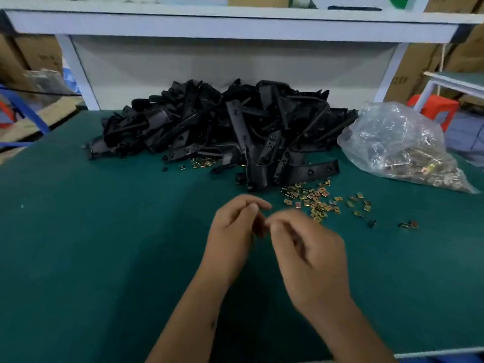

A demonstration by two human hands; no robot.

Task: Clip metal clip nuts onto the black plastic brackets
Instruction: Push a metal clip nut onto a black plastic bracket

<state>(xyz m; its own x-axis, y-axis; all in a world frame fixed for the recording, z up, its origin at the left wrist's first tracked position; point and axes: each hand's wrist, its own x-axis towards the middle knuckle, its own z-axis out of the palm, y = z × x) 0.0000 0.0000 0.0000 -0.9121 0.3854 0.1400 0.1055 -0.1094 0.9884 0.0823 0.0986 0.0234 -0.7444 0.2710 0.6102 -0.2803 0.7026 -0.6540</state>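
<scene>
Currently both hands hover over the green table [78, 244], fingertips meeting. Left hand [233, 229] has fingers curled, thumb and forefinger drawn together near the right hand's fingertips. Right hand [309, 255] is motion-blurred, fingers bent toward the left; can't tell whether either hand has hold of anything, nothing visible between them. Loose clip nuts [318, 201] lie scattered just beyond and right of the right hand. A second small scatter of clip nuts [203, 162] sits farther out, beyond the left hand, at the foot of the bracket pile. Black plastic brackets [222, 121] are heaped well beyond both hands. A clear bag [398, 145] of more metal parts lies far right of the right hand, beside the heap.
</scene>
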